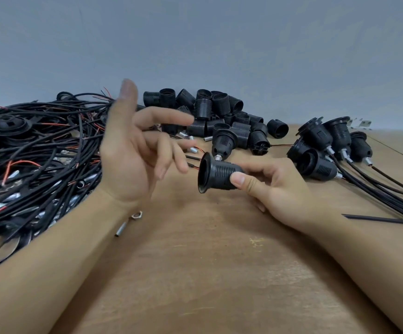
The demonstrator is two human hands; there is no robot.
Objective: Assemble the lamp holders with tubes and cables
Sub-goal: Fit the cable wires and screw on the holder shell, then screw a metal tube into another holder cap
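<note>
My right hand (275,189) gripped black lamp holder (217,173) above bench (207,273), my left hand (133,150) fingers spread, holding nothing, cable heap (39,145) at 9 o'clock.

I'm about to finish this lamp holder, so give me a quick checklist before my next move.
1. Right hand grips the lamp holder: ok.
2. Left hand free: ok.
3. Cable already in this holder: cannot tell.
4. Cable pile beside the left hand: ok.
5. Loose metal tube and nut lying near the left wrist: ok.
6. Finished holders set apart on the right: ok.
</note>
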